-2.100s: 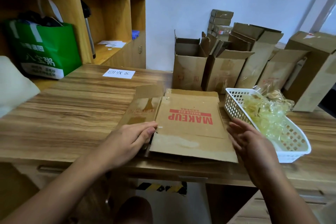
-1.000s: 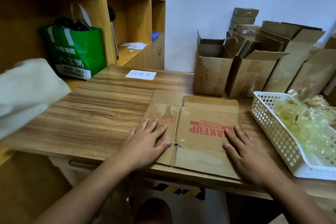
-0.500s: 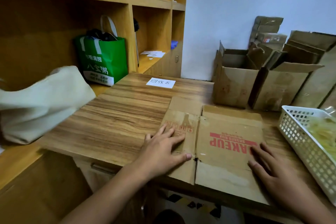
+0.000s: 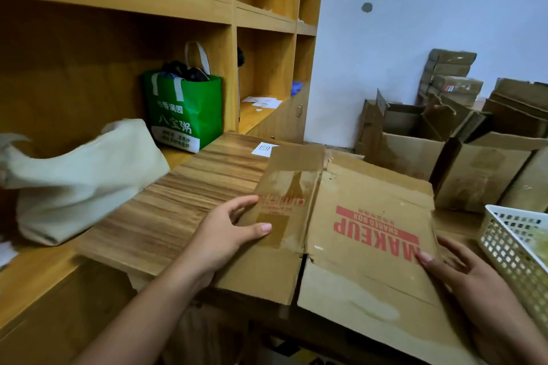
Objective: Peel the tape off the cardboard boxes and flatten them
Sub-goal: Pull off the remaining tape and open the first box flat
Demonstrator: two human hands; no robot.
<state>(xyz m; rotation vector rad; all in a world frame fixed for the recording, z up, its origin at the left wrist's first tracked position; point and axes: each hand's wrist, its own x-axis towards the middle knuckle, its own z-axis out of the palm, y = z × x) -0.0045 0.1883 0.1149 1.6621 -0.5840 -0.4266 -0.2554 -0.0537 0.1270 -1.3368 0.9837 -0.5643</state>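
A flattened brown cardboard box [image 4: 364, 216] with red "MAKEUP" print lies tilted over the near edge of the wooden table [image 4: 184, 201], its far end raised. My left hand [image 4: 219, 240] grips the box's left flap, thumb on top and fingers curled under the edge. At the box's right edge is my right hand [image 4: 474, 284], thumb on the printed face and fingers spread along the edge. Shiny patches mark where tape sat on the left flap. Two open upright boxes [image 4: 412, 139] [image 4: 483, 175] stand behind it.
A white plastic basket [image 4: 516, 249] holding crumpled tape sits at the right. More boxes are stacked by the wall [image 4: 450, 77]. On the left, wooden shelving holds a green bag [image 4: 186, 115] and a cream cloth bag [image 4: 83, 178]. A paper label [image 4: 264, 149] lies on the table.
Both hands went from pressing flat on the box to taking hold of its side edges. The box has lifted and swung towards me. My view has turned left.
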